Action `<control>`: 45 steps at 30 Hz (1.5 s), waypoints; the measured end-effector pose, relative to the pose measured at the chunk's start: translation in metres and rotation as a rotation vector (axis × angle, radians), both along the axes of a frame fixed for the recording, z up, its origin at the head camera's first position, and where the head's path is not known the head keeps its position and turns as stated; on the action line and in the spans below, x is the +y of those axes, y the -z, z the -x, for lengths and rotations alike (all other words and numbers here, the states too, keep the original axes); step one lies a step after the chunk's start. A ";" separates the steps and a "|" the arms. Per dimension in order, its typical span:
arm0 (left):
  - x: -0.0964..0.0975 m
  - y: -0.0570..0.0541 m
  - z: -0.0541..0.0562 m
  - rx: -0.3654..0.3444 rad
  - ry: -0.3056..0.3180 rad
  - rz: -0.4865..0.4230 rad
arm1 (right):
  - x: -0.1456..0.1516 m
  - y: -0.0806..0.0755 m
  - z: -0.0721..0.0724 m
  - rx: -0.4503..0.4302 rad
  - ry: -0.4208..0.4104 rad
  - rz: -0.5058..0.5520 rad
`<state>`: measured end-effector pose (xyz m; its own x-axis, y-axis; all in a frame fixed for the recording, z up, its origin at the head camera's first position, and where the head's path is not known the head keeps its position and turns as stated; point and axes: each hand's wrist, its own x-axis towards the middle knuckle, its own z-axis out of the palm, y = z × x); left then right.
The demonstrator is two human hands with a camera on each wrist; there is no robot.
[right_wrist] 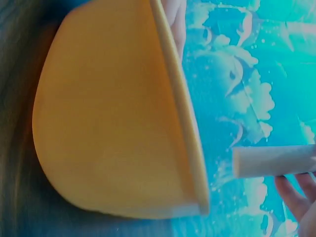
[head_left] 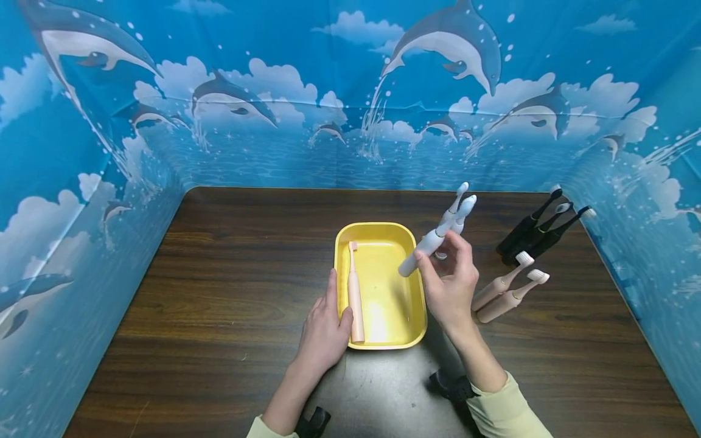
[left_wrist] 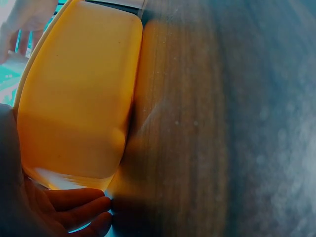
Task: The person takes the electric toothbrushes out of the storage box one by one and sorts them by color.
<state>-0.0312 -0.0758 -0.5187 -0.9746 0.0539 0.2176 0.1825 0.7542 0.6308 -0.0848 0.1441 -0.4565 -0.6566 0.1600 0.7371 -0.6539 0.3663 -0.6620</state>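
A white electric toothbrush [head_left: 431, 242] is pinched in my right hand [head_left: 453, 292], its head pointing up and away. The bottom of its handle hangs over the right rim of a yellow tray [head_left: 389, 304]. In the right wrist view the handle [right_wrist: 271, 161] shows beside the tray wall [right_wrist: 113, 108]. My left hand [head_left: 324, 333] grips the tray's left side, thumb at the rim and fingers along the outer wall. One pink electric toothbrush [head_left: 355, 298] lies lengthwise inside the tray, along its left side, head at the far end.
Another white toothbrush [head_left: 464, 213] stands behind the held one, partly hidden by it and my right hand. Two pink toothbrushes [head_left: 501, 298] stand to the right, with three black ones [head_left: 533, 234] behind them. A dolphin-print curtain [head_left: 328, 146] borders the dark wooden table [head_left: 235, 274].
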 end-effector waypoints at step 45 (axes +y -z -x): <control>-0.001 -0.002 -0.001 -0.022 0.000 -0.013 | 0.025 0.064 0.038 -0.227 0.459 0.103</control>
